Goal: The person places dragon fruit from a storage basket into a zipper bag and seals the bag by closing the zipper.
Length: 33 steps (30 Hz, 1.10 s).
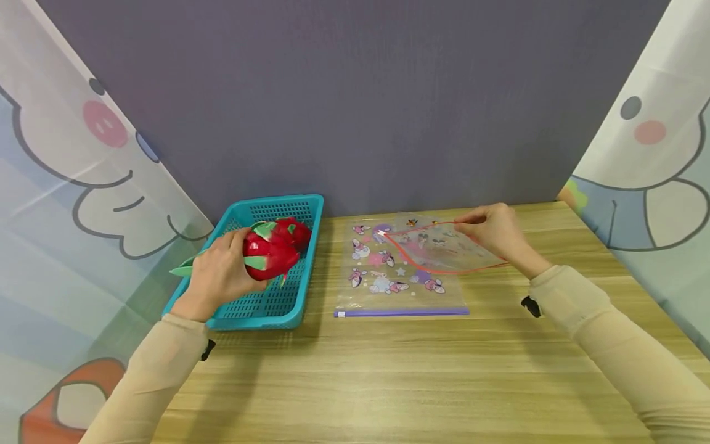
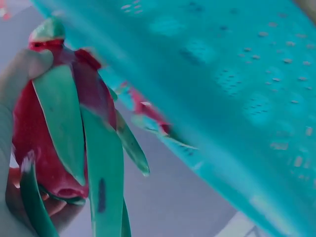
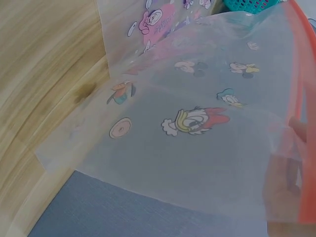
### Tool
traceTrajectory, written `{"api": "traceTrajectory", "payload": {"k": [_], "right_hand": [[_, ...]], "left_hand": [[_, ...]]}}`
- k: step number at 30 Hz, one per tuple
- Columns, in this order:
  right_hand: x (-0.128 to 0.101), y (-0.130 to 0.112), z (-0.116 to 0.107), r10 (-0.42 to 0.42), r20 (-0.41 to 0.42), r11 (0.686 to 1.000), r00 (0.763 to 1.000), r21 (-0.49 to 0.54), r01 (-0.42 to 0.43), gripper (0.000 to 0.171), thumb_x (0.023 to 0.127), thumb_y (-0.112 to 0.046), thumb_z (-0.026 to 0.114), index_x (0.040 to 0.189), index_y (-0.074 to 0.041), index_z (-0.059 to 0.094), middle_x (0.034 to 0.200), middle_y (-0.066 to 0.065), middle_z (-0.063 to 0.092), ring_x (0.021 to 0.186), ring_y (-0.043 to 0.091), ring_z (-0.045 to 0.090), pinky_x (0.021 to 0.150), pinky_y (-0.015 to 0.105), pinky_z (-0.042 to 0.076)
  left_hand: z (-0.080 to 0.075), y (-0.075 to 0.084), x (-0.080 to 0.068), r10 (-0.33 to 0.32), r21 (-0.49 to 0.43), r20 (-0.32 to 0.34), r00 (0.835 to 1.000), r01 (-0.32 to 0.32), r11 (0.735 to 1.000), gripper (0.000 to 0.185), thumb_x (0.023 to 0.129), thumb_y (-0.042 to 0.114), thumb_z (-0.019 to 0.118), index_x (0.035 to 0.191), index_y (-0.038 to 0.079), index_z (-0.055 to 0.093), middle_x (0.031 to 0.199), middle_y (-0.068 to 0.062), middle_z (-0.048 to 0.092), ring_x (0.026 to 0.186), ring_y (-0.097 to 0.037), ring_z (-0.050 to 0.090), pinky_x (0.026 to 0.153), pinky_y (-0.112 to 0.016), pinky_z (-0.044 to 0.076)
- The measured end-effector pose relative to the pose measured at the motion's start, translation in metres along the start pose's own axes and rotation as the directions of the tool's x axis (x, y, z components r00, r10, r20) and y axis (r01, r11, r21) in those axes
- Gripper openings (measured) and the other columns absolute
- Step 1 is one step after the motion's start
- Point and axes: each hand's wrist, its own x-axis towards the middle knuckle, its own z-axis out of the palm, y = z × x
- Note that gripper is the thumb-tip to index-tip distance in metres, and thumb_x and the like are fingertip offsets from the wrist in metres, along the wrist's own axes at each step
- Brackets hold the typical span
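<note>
A red dragon fruit with green leaf-like scales (image 1: 259, 254) is in my left hand (image 1: 217, 269), whose fingers and thumb wrap round it above the turquoise basket (image 1: 314, 246). A second dragon fruit (image 1: 296, 233) shows behind it in the basket, partly hidden. My right hand (image 1: 495, 233) pinches the red-orange edge of a clear zip bag (image 3: 197, 153) printed with cartoon characters, and the bag's mouth gapes. Beneath it a second clear bag (image 1: 383, 271) with a purple zip strip lies flat on the table.
The wooden table (image 1: 388, 376) runs up to a dark grey panel (image 1: 360, 105) at the back. Printed cartoon curtains hang on the left (image 1: 61, 154) and right (image 1: 638, 154). The basket stands at the table's left, close to the panel.
</note>
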Motion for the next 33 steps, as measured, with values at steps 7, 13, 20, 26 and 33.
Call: {"api": "traceTrajectory", "payload": {"k": [7,13,20,26,33], "right_hand": [[0.002,0.000,0.000,-0.008,-0.003,1.000,1.000,0.008,0.008,0.021,0.082,-0.022,0.069,0.094,-0.005,0.073,0.090,0.016,0.070,0.059,0.010,0.057,0.051,0.025,0.045],[0.004,-0.001,0.001,-0.016,-0.014,1.000,1.000,0.015,0.017,0.021,0.082,-0.024,0.069,0.093,-0.006,0.073,0.087,0.015,0.070,0.055,0.008,0.055,0.048,0.025,0.044],[0.004,-0.003,0.002,0.010,0.000,0.999,1.000,0.032,-0.010,0.020,0.082,-0.021,0.069,0.094,-0.005,0.073,0.087,0.015,0.070,0.056,0.008,0.054,0.048,0.025,0.044],[0.006,-0.005,0.005,0.020,-0.002,0.999,1.000,0.036,-0.020,0.021,0.082,-0.021,0.069,0.095,-0.005,0.073,0.089,0.014,0.070,0.059,0.011,0.056,0.051,0.025,0.044],[0.007,-0.010,0.010,0.021,-0.017,0.999,1.000,0.037,-0.021,0.021,0.081,-0.023,0.070,0.093,-0.006,0.074,0.089,0.014,0.070,0.060,0.009,0.055,0.051,0.024,0.044]], "left_hand": [[-0.023,0.026,0.013,-0.066,-0.037,-0.041,0.997,0.065,0.997,0.099,0.048,0.040,0.084,0.130,0.004,0.041,0.119,-0.015,0.053,0.103,-0.032,0.052,0.063,-0.057,0.051],[-0.033,0.054,0.021,0.035,-0.033,-0.077,0.996,-0.038,0.999,0.098,0.048,0.040,0.085,0.128,0.002,0.042,0.120,-0.014,0.053,0.103,-0.032,0.053,0.066,-0.053,0.053],[-0.032,0.083,0.025,0.116,-0.015,-0.129,0.985,-0.119,0.993,0.096,0.047,0.042,0.083,0.126,0.002,0.046,0.119,-0.013,0.055,0.103,-0.030,0.055,0.069,-0.049,0.054],[-0.031,0.101,0.024,0.118,-0.044,-0.125,0.985,-0.124,0.991,0.098,0.046,0.045,0.083,0.127,0.004,0.046,0.119,-0.011,0.055,0.104,-0.029,0.055,0.068,-0.049,0.054],[-0.024,0.119,0.024,0.136,-0.043,-0.125,0.983,-0.142,0.989,0.097,0.048,0.048,0.081,0.127,0.004,0.046,0.118,-0.011,0.056,0.102,-0.028,0.057,0.068,-0.046,0.055]]}}
